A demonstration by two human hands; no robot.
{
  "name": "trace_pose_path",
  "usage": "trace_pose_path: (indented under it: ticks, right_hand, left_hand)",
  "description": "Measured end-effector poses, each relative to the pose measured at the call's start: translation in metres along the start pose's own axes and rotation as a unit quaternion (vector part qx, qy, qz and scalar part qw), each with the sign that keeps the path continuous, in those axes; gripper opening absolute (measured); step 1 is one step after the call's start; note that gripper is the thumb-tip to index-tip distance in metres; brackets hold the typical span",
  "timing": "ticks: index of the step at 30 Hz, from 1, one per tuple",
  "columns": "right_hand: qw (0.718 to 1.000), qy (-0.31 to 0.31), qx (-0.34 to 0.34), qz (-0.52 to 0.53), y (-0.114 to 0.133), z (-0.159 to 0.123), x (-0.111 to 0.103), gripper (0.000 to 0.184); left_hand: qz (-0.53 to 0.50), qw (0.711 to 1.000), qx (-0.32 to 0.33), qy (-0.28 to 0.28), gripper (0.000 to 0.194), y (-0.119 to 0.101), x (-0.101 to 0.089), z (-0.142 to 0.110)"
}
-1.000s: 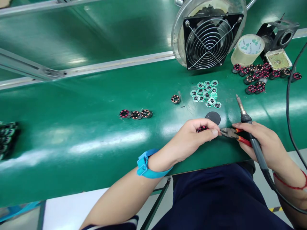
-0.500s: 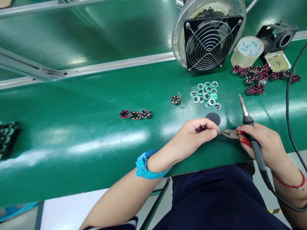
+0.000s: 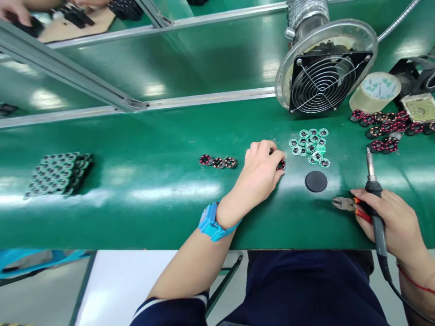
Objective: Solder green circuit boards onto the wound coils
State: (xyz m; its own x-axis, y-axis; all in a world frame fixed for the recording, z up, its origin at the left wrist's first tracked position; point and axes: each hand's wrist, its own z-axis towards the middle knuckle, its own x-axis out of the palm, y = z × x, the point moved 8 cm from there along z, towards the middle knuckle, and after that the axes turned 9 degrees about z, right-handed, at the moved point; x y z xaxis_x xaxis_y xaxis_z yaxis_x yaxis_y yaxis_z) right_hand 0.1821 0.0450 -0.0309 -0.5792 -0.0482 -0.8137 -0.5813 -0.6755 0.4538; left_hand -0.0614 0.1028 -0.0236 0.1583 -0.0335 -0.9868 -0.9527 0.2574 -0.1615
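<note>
My left hand [image 3: 260,170], with a blue wrist strap [image 3: 212,222], is bent down over the bench. Its fingers close round a small wound motor stator [image 3: 280,165], which shows beside the thumb. Part of another stator [image 3: 271,151] peeks out under the fingertips. My right hand [image 3: 396,217] grips diagonal cutters [image 3: 345,203] with red-orange handles, and also a soldering iron [image 3: 379,226] whose tip points away from me. Between the hands lies a black round pad [image 3: 316,181]. Small round green circuit boards [image 3: 310,147] sit in a cluster beyond it.
Three stators [image 3: 218,162] stand in a row left of my hand. Stacked circuit panels [image 3: 54,174] lie far left. A fume extractor fan [image 3: 321,86], a tape roll [image 3: 375,93] and more stators [image 3: 387,129] stand at the back right. Another person's hand [image 3: 18,11] shows top left.
My left hand has moved left and away from the cutters, off the black pad to the lone stator. My right hand keeps the cutters and iron. The view has shifted left.
</note>
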Motion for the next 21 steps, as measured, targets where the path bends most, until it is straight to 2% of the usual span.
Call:
trace_pose_path:
  ticks: [3, 5, 7, 10, 12, 14, 16, 18, 21]
  right_hand:
    - [1.0, -0.003, 0.002, 0.007, -0.001, -0.002, 0.0, 0.036]
    - [1.0, 0.002, 0.011, 0.008, -0.004, -0.004, 0.001, 0.037]
    - [1.0, 0.008, 0.018, 0.012, -0.006, -0.006, 0.002, 0.04]
    - [1.0, 0.007, 0.022, 0.015, -0.007, -0.007, 0.003, 0.044]
    - [1.0, 0.002, 0.016, 0.01, -0.007, -0.007, 0.003, 0.045]
    - [1.0, 0.002, 0.012, 0.003, -0.006, -0.007, 0.003, 0.045]
    - [1.0, 0.002, 0.013, 0.003, -0.006, -0.006, 0.004, 0.044]
    - [1.0, 0.002, 0.012, 0.009, -0.007, -0.006, 0.005, 0.044]
    - [1.0, -0.011, 0.001, 0.023, -0.007, -0.006, 0.005, 0.045]
  left_hand:
    - [0.04, 0.997, -0.067, -0.025, 0.033, 0.02, -0.012, 0.001]
    - [0.039, 0.993, -0.107, -0.043, 0.047, 0.041, -0.024, -0.004]
    - [0.044, 0.988, -0.144, -0.04, 0.051, 0.065, -0.034, -0.013]
    - [0.082, 0.976, -0.199, 0.032, 0.044, 0.099, -0.031, -0.027]
    - [0.102, 0.966, -0.221, 0.093, 0.038, 0.111, -0.022, -0.033]
    - [0.111, 0.96, -0.221, 0.13, 0.027, 0.114, -0.014, -0.033]
    - [0.11, 0.959, -0.223, 0.134, 0.018, 0.113, -0.013, -0.03]
    - [0.084, 0.965, -0.222, 0.109, 0.014, 0.109, -0.018, -0.024]
    - [-0.05, 0.987, -0.151, 0.023, 0.012, 0.087, -0.03, -0.012]
